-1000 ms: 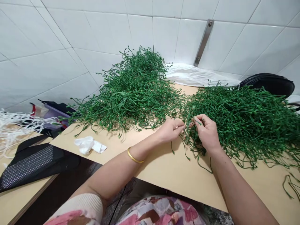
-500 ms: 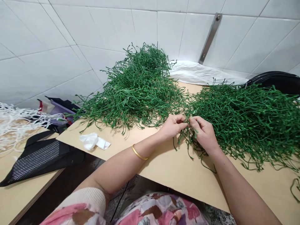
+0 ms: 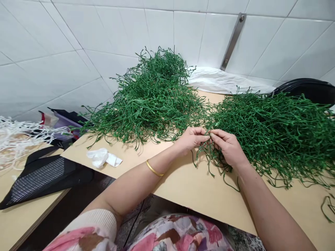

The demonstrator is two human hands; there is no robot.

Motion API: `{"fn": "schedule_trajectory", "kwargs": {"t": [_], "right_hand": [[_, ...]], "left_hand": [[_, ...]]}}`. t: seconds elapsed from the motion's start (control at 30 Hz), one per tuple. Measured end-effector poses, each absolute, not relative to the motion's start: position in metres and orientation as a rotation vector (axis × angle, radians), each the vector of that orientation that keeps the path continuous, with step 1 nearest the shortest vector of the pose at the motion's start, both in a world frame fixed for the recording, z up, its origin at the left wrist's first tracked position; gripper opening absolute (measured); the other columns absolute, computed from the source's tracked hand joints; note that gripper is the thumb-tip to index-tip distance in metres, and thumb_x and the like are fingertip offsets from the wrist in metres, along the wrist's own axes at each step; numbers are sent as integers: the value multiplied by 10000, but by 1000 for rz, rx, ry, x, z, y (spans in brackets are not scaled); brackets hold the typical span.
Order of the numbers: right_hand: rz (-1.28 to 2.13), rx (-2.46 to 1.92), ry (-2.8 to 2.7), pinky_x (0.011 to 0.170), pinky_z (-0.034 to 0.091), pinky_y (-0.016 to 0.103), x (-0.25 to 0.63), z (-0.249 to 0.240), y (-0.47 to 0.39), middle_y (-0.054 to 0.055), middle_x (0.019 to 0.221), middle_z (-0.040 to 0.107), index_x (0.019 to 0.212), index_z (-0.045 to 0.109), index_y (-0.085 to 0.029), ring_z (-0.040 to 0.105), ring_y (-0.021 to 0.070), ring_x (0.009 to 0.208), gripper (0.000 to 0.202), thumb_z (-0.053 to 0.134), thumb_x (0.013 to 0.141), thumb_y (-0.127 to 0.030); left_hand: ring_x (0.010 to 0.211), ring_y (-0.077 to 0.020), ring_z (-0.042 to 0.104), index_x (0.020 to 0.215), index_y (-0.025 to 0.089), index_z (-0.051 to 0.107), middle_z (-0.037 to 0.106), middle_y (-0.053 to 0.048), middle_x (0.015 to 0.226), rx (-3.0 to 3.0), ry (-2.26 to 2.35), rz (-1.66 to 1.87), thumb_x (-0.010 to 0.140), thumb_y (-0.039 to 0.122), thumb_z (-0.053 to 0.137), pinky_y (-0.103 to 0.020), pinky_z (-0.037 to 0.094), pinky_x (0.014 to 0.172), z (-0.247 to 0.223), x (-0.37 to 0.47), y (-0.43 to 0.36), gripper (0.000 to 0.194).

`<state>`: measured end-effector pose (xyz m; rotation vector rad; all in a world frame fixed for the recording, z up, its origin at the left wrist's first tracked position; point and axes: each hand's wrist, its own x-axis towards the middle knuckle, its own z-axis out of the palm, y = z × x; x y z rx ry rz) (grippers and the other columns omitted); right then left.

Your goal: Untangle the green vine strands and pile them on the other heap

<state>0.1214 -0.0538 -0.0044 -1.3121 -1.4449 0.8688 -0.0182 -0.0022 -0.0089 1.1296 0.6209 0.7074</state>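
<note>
My left hand (image 3: 192, 139) and my right hand (image 3: 226, 144) meet fingertip to fingertip over the table. Both are closed in a pinch on a thin green cord (image 3: 208, 132), most of it covered by the fingers. Loose green cords hang and lie just below the hands. To the right spreads a big tangled heap of green cords (image 3: 274, 129), with small knobs at many ends. Another heap of green cords (image 3: 154, 97) rises behind and left of my left hand, and the two heaps touch in the middle.
A crumpled white tissue (image 3: 103, 158) lies near the table's (image 3: 193, 188) left edge. White cords (image 3: 23, 139) and a black mesh bag (image 3: 39, 177) are on a second table at left. Behind are a white plastic sheet (image 3: 220, 80), a black rounded object (image 3: 306, 89) and a tiled wall.
Both hands stay pinched together at nearly the same spot. The right fingers have shifted slightly, and the whole view has moved a little. The heaps look the same.
</note>
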Motion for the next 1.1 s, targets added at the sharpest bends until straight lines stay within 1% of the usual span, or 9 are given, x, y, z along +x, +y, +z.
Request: {"fn": "schedule_trajectory", "kwargs": {"t": [0.13, 0.27, 0.33, 0.47, 0.6, 0.8, 0.9, 0.97, 1.1], "right_hand": [[681, -1396, -1589, 538, 369, 225, 123, -3, -56, -16, 590, 508, 759, 585, -168, 453, 97, 538, 180, 459, 814, -284], [222, -1480, -1862, 646, 382, 251, 121, -4, -58, 49, 766, 584, 789, 578, -174, 516, 141, 693, 201, 397, 839, -245], [131, -1515, -1923, 670, 377, 259, 120, -3, -59, 63, 799, 580, 779, 569, -173, 516, 153, 725, 203, 383, 837, -231], [408, -1514, -1810, 613, 363, 233, 120, 3, -60, 15, 688, 536, 724, 539, -175, 477, 122, 641, 189, 396, 832, -238], [724, -1501, -1662, 512, 310, 217, 125, 6, -58, -34, 560, 414, 647, 497, -172, 366, 90, 522, 216, 425, 817, -285], [480, -1532, -1943, 550, 290, 225, 128, 2, -57, -23, 605, 436, 698, 463, -185, 371, 98, 555, 188, 366, 843, -253], [333, -1553, -2059, 543, 257, 236, 128, 2, -58, -18, 604, 414, 645, 408, -191, 348, 105, 559, 205, 356, 840, -231], [390, -1544, -2054, 529, 244, 236, 129, 4, -58, -24, 570, 384, 595, 366, -190, 327, 101, 537, 257, 354, 845, -249], [813, -1352, -1926, 488, 250, 224, 132, 8, -59, -37, 533, 345, 558, 395, -185, 302, 88, 505, 347, 360, 860, -353]], "left_hand": [[530, -72, 522, 621, 120, 478, 578, 2, 599, 1040, 531, 639, 576, 243, 696, -233, 404, 581, -9, -19, 0, 254], [500, -55, 489, 640, 122, 492, 523, 24, 560, 1072, 550, 639, 626, 331, 675, -211, 390, 543, -12, -18, 0, 279], [479, -47, 460, 632, 126, 478, 500, 28, 547, 1114, 557, 651, 665, 382, 640, -198, 369, 510, -14, -17, -1, 305], [469, -43, 431, 641, 132, 463, 463, 41, 531, 1155, 569, 652, 667, 397, 636, -190, 341, 489, -16, -15, -2, 318], [474, -43, 420, 632, 128, 460, 453, 41, 531, 1220, 541, 621, 649, 398, 646, -195, 317, 492, -14, -16, -3, 328], [493, -44, 415, 612, 119, 462, 463, 40, 532, 1345, 526, 642, 632, 353, 664, -203, 303, 509, -13, -19, 0, 309], [490, -51, 425, 629, 115, 481, 475, 38, 528, 1387, 533, 606, 630, 325, 667, -208, 306, 505, -12, -20, 2, 281], [496, -55, 436, 639, 108, 501, 489, 31, 531, 1408, 521, 571, 632, 302, 666, -211, 312, 509, -11, -22, 3, 254], [534, -66, 482, 656, 100, 531, 546, -1, 607, 1386, 397, 508, 646, 270, 652, -227, 355, 550, -7, -27, 5, 210]]}}
